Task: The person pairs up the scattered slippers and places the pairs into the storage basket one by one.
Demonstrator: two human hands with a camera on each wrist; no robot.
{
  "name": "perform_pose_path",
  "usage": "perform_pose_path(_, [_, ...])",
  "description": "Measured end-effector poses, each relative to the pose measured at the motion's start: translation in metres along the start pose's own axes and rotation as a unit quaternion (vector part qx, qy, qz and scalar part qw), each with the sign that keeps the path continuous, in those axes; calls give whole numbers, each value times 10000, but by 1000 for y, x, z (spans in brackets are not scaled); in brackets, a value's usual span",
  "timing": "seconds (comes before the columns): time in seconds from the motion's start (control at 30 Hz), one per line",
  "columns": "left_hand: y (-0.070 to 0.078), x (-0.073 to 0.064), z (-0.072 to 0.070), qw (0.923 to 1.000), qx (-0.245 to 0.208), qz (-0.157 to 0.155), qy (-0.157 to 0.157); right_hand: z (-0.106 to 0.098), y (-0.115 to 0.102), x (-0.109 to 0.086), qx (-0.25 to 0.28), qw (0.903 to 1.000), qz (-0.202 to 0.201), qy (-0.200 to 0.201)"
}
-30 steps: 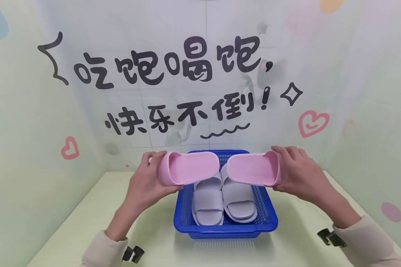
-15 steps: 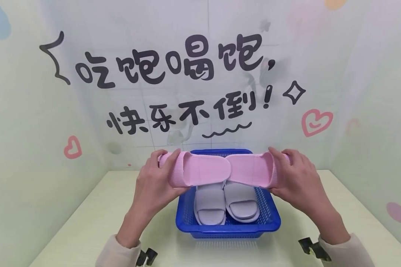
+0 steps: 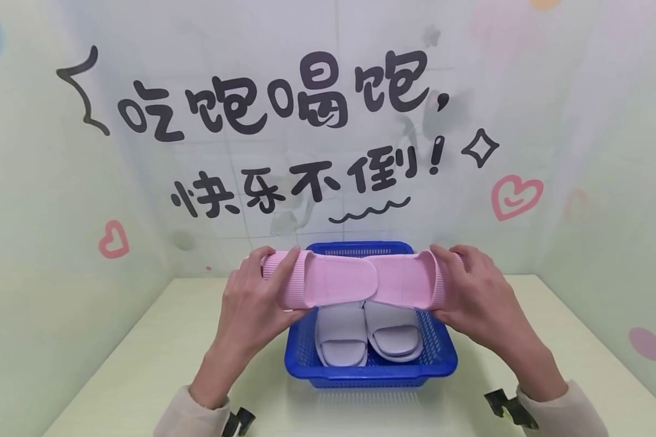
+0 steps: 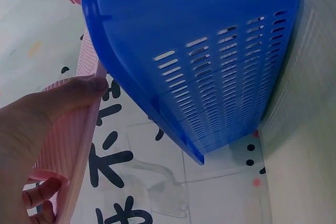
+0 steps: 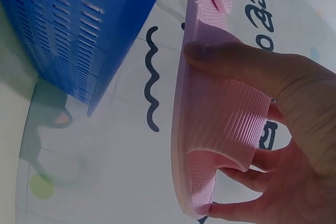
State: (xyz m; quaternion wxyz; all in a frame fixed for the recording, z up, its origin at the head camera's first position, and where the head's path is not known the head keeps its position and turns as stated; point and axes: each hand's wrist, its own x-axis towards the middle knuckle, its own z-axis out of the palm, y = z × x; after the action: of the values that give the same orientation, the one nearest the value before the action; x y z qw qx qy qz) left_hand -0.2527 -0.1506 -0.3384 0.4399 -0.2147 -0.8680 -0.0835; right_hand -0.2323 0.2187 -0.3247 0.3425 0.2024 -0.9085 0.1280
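Two pink slippers are held up above a blue basket [image 3: 372, 371], heel ends toward each other. My left hand [image 3: 257, 303] grips the left pink slipper [image 3: 336, 280] by its ribbed strap end, thumb along the sole edge in the left wrist view. The right pink slipper [image 3: 401, 280] is gripped the same way by my right hand [image 3: 472, 303]. The left slipper's heel overlaps the right one's heel in the head view. Below them, a pair of grey slippers lies side by side in the basket: one grey slipper [image 3: 342, 331] at left, another grey slipper [image 3: 395, 331] at right, their far ends hidden.
The basket stands on a pale table [image 3: 197, 340] near the back wall [image 3: 284, 36], which carries large black lettering. Side walls rise at the left and right. Dark wrist camera mounts show at both sleeves.
Both hands have brought the pink slippers inward, from apart with a gap between to heels overlapping. In the last half second they have hardly moved. The grey slippers and basket stay put.
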Motion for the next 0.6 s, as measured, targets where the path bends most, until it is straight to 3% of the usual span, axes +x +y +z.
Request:
perform_pose_path(0.23, [5, 1, 1, 9999, 63, 133, 31, 0, -1, 1, -31, 9995, -294, 133])
perform_pose_path(0.6, [10, -2, 5, 9998, 46, 149, 94, 0, -8, 1, 111, 9996, -239, 97])
